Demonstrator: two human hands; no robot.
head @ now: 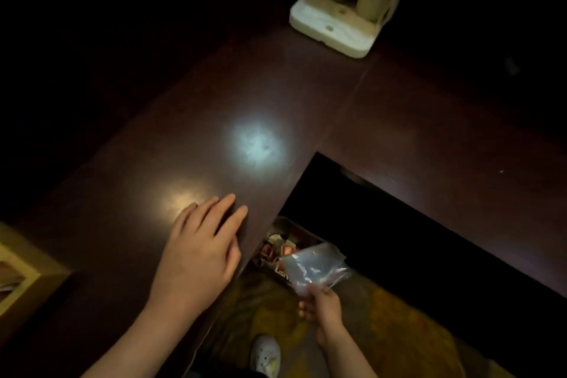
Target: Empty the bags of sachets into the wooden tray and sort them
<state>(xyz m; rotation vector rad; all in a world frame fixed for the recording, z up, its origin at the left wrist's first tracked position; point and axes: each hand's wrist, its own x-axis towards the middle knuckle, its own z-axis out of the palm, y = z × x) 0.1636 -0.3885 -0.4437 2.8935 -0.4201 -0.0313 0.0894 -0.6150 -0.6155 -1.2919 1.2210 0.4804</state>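
**A:** Down below the counter edge, low right, it's v. dim. Container of sachets (280,250) is half hidden: its left part goes under the dark wooden counter (306,107), its near part sits behind the plastic bag (316,267). Can't tell what the container's made of, or how many sachets are in there.

**B:** Colours?

**A:** Orange-red and pale squares, jumbled, edges blurred. That's all I get.

**B:** Hands?

**A:** Left hand (199,252) lies palm-down on the countertop, fingers straight and slightly spread, tips pointing up-right, nothing gripped. Forearm runs in from bottom left, cut off by the frame. Right hand (322,304) is lower, off the counter, fingers curled round the bottom of the bag, pinching it. Bag rises from the fist and fans out, directly over the sachet container.

**B:** Anything in the bag?

**A:** Can't say. It's clear, thin, crinkly film w/ glossy highlights, looks slack.

**B:** The wooden tray?

**A:** Pale wooden tray (30,279) at far left edge, only a corner showing, rest cut off. Square rim, something light inside, can't make it out. Well apart from both hands.

**B:** Rest of it?

**A:** Counter is L-shaped, polished, w/ two round light glares just beyond the left fingers. Top centre-right, a whitish rounded block base (334,24) w/ two small holes, cylindrical posts rising out of frame. Bottom, a white perforated shoe (265,354) on a yellowish patterned floor (399,322).
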